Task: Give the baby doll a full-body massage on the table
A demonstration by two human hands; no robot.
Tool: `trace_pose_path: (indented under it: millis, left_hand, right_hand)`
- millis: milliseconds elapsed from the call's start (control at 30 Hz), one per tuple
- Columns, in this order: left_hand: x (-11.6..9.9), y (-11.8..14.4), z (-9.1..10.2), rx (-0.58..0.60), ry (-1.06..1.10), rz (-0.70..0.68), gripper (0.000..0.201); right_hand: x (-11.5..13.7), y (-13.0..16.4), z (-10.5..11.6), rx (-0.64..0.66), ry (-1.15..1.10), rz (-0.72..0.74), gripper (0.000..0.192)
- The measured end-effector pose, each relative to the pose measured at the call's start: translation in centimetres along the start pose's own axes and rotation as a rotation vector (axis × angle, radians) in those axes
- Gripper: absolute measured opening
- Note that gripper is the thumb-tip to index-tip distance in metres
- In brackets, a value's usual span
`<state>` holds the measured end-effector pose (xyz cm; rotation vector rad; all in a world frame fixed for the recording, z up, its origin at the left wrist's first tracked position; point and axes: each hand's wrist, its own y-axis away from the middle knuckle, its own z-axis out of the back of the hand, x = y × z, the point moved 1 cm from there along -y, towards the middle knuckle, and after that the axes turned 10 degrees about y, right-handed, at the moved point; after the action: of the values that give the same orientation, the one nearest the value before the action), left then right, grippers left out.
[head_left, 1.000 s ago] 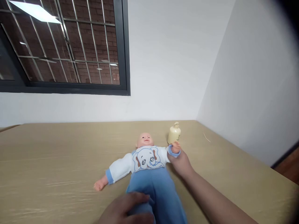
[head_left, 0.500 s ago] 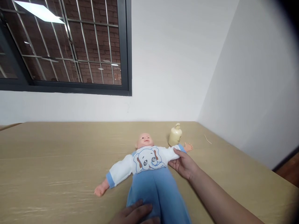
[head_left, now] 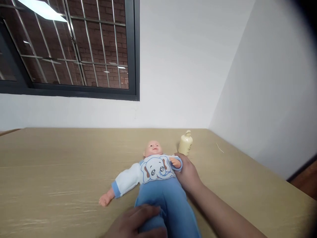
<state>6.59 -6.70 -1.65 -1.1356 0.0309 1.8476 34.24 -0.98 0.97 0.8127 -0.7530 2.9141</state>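
Blue-cuffed plastic doll arm [head_left: 175,162], bent chestward, is held in my right grip [head_left: 188,173]; my left grip [head_left: 139,220], pinching or pressing, I cannot tell, likely steadies blue cloth trousers [head_left: 169,195] beneath.

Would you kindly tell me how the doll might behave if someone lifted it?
The doll would probably be floppy at the limbs: one arm bends inward at the right hand. It seems soft-bodied, as the blue trousers crease beside the left hand. The smooth bare head looks firmer and perhaps slippery.
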Motion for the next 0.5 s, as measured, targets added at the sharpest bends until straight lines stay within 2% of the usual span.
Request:
trace_pose_path:
  millis: [133, 200, 333, 500]
  left_hand:
    - [-0.5, -0.3, 0.6, 0.012, -0.028, -0.139, 0.035]
    - [-1.0, -0.6, 0.9, -0.032, 0.009, -0.073, 0.037]
    - [-2.5, -1.2, 1.0, -0.114, 0.125, 0.121, 0.039]
    - [-3.7, -1.5, 0.9, -0.196, 0.175, 0.182, 0.038]
  right_hand:
    - [0.9, 0.1, -0.1, 0.103, 0.254, 0.139, 0.024]
    - [0.8, 0.2, -0.1, 0.129, 0.375, 0.154, 0.022]
    - [0.7, 0.4, 0.0, 0.161, 0.528, 0.207, 0.03]
    - [0.9, 0.7, 0.0, 0.163, 0.589, 0.277, 0.036]
